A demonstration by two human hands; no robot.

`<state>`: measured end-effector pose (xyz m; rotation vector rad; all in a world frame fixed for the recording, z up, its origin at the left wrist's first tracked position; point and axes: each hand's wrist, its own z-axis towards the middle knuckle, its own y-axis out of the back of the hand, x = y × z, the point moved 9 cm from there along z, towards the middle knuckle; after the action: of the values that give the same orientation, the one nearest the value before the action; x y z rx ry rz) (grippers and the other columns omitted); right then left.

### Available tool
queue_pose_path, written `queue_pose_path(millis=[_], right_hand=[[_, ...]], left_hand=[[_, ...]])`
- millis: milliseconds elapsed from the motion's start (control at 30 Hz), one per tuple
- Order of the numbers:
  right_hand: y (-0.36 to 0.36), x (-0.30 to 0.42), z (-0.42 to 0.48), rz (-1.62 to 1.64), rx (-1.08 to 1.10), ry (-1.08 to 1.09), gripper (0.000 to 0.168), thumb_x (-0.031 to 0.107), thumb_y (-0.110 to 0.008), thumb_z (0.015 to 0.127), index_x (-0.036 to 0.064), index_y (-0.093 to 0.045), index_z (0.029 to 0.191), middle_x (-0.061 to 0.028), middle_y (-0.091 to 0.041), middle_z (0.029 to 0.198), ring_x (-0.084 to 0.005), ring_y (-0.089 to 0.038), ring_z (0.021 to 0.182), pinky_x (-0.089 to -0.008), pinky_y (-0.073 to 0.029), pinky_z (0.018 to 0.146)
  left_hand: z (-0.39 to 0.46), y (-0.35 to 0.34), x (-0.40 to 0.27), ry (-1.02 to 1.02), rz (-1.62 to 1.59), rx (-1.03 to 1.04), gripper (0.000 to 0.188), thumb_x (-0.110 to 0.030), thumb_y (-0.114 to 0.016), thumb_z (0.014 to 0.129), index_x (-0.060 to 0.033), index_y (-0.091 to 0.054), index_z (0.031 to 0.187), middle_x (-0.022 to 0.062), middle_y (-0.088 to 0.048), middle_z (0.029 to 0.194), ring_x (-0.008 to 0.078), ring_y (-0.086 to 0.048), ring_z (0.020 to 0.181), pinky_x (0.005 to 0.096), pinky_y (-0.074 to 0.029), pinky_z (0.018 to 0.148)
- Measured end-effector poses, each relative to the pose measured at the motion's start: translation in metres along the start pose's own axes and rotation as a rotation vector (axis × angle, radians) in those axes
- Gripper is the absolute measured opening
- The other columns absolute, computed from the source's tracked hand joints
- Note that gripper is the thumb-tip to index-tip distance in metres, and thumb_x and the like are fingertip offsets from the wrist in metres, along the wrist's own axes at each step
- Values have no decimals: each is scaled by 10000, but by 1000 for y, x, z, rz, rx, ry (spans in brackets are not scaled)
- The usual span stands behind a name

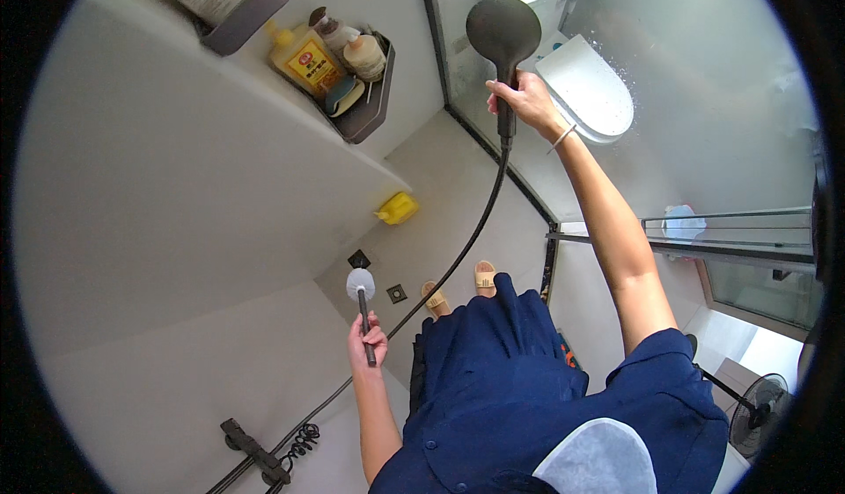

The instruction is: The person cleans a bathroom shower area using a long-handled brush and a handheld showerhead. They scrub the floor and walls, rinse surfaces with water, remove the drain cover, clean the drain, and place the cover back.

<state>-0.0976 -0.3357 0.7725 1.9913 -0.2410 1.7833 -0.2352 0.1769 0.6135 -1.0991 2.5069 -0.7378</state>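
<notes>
My right hand (528,101) grips the handle of a dark handheld shower head (504,31), held up in front of the glass panel. From its handle a black shower hose (485,220) curves down past my left hand toward the wall fitting. In my left hand (367,343) is the dark handle of a round white-headed brush (360,284), its head pointing away from me. No water is seen leaving the shower head.
A corner shelf (370,114) holds several bottles and a sponge. A yellow bottle (397,208) lies by the wall, near a floor drain (397,294). Beyond the framed glass panel (693,118) stands a toilet (587,88). A shower mixer (256,451) is on the wall; a fan (759,411) stands at right.
</notes>
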Motion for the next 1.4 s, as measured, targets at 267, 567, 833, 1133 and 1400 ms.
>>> queue_pose_path(millis=[267,567,833,1133,1400], right_hand=[[-57,34,15,164,25,-28,275,274,-581,831,7,-513,820,-81,-598,695,-148,-581,620,-271,-473,613],[-104,-18,5,348,-38,-166,234,211,-573,826,-14,-510,813,-88,-596,689,-159,-572,594,-278,-465,585],[-137,-25,-41,468,-3,-147,191,173,-579,814,6,-501,865,-60,-583,711,-132,-546,648,-246,-420,622],[-250,-27,-144,572,204,-220,227,130,-625,767,5,-509,916,-59,-593,807,-131,-561,750,-253,-432,687],[-329,3,-203,601,550,-393,202,122,-628,777,-6,-584,927,-45,-617,865,-105,-551,777,-249,-427,689]], left_hand=[[-12,37,-34,-43,12,59,225,-185,-452,893,24,-511,949,80,-567,749,39,-355,383,162,-303,336],[-10,71,-62,-123,83,-2,165,-174,-485,887,-17,-530,869,81,-574,735,37,-346,370,157,-295,323],[-15,35,-48,-135,306,-24,102,-158,-517,872,-58,-535,866,70,-579,736,41,-350,393,174,-293,354],[7,-96,-7,-414,726,-12,294,-287,-459,886,-6,-479,972,155,-591,1034,162,-474,1049,304,-354,885],[16,-85,-38,-875,683,29,329,-305,-474,890,12,-534,953,59,-594,837,141,-552,754,291,-437,673]])
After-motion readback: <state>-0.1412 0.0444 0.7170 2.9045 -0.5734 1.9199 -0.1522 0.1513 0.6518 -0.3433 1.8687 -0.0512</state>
